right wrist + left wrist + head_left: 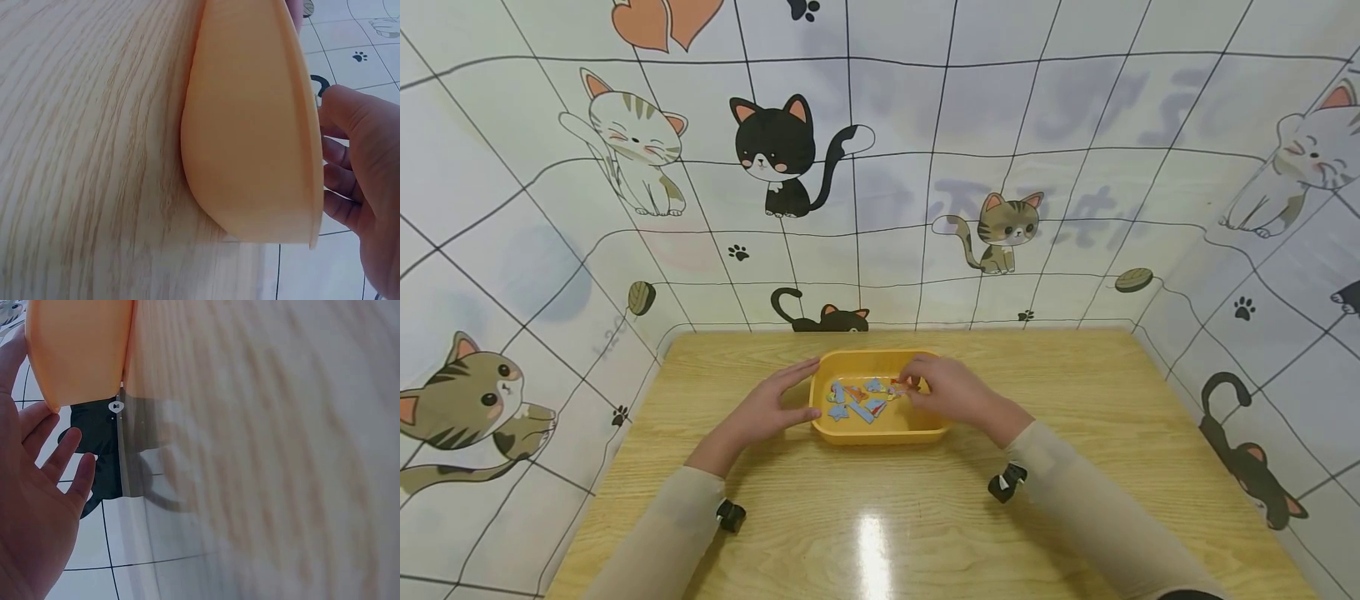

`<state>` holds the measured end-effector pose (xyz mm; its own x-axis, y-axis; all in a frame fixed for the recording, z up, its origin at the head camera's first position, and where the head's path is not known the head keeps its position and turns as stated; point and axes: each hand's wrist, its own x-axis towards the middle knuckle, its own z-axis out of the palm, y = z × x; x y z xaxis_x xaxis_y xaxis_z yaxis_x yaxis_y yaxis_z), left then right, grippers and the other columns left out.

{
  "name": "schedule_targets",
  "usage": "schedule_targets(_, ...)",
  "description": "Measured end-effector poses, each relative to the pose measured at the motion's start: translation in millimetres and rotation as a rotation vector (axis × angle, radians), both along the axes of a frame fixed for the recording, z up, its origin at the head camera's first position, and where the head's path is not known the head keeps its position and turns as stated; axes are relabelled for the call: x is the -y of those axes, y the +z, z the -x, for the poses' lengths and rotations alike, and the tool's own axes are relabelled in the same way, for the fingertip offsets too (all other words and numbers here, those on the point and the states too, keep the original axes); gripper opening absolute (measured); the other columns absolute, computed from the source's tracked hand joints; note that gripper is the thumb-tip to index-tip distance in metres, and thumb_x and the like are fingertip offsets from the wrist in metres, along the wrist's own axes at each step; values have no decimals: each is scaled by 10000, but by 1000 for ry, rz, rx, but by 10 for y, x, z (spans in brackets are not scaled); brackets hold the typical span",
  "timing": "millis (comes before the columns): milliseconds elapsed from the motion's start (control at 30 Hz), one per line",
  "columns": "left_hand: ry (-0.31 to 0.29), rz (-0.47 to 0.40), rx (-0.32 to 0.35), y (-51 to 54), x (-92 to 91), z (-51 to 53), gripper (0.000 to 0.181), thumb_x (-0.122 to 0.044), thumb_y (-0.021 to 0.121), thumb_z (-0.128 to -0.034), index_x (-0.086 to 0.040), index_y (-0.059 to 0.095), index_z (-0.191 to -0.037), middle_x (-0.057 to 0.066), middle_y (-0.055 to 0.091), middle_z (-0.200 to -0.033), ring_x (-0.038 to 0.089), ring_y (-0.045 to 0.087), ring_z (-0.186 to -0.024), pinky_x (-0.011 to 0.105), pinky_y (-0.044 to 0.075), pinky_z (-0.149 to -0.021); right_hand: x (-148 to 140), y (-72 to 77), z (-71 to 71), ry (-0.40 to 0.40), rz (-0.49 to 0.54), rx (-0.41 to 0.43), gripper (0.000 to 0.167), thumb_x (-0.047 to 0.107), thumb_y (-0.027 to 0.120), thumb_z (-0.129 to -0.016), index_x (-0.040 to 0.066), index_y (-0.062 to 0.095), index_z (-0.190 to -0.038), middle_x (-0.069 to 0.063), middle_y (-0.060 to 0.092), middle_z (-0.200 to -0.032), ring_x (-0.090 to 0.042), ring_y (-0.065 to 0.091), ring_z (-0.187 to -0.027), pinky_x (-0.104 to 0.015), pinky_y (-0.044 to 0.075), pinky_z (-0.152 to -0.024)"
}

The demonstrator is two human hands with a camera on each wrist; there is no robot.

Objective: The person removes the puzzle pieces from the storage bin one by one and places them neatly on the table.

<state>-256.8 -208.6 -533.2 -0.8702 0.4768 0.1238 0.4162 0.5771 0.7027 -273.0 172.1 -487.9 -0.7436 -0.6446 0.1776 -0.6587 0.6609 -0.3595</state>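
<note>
A yellow plastic tray (880, 437) stands on the table, with several small flat cut-out pieces (860, 412) inside, light blue with red, orange and yellow parts. My left hand (767, 407) rests at the tray's left end, thumb by the front corner and fingers by the back corner. In the left wrist view, its other fingers stretch out loosely beside the tray wall. Reaching over the tray's right side, my right hand (951, 390) has curled fingers and pinches a small piece with red on it (897, 388). The tray wall hides its fingertips in the right wrist view.
The light wooden table (880, 492) carries the tray near its back edge. Behind it and at both sides hangs a white gridded cloth (895, 192) printed with cartoon cats. A small black device (1007, 482) is strapped at each wrist.
</note>
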Motion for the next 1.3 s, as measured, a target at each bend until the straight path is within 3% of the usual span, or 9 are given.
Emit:
schedule_targets(233,-4,-3,0,2,2,-4,893,-454,867,-973,-139,459,-1703,21,369,-1787,376,307,-1647,674,242,-1309,-137,42,-14,-51,60,-18,174,157,787,-996,138,778,-1169,58,678,-1030,-224,701,-887,-320,553,-711)
schedule_targets(500,-5,3,-7,10,1,-7,900,-460,862,-975,-136,451,-1706,8,359,-1791,379,302,-1648,680,244,-1307,-330,31,-6,-114,114,-88,206,142,781,-977,116,786,-1182,49,671,-1018,-160,655,-845,-325,544,-688)
schedule_targets(867,0,4,-7,-5,3,0,886,-451,864,-974,-164,458,-1707,-13,365,-1787,377,309,-1644,679,244,-1305,-565,-33,-33,-259,180,-120,193,159,790,-1003,96,798,-1186,26,676,-1003,-145,573,-768,-341,517,-663)
schedule_targets(1300,-10,3,-6,30,-7,-22,893,-444,863,-975,-146,451,-1708,19,362,-1789,391,307,-1644,681,237,-1307,-797,-179,-52,-370,159,-128,200,162,818,-1001,49,812,-1166,-24,699,-978,-158,561,-731,-346,518,-646)
